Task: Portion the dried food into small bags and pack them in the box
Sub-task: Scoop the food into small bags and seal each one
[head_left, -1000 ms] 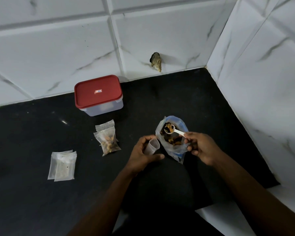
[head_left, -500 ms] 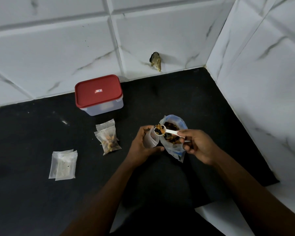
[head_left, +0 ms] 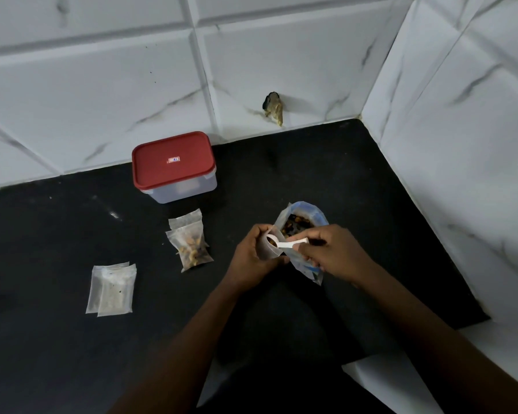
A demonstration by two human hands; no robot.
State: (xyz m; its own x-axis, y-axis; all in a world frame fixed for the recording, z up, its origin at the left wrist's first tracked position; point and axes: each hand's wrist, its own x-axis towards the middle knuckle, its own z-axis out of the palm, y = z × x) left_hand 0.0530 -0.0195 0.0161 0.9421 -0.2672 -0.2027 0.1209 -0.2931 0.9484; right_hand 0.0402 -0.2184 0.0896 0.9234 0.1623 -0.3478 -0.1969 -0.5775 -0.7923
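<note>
Filling: left hand [head_left: 253,255] curls round a small bag [head_left: 265,252]; right hand [head_left: 332,252] pinches the spoon [head_left: 287,243], tipped into it. The pouch [head_left: 308,270] stands at their 1 o'clock, the box [head_left: 174,162] at 10. Next: empty the spoon cleanly.

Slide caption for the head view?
Right hand holds a scoop of dried food at the mouth of a small bag gripped by the left hand.

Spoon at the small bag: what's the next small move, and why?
Probably tip the spoon so the food drops in: its loaded bowl sits at the mouth of the small bag, which the left hand holds open, while the right hand pinches the handle.
</note>
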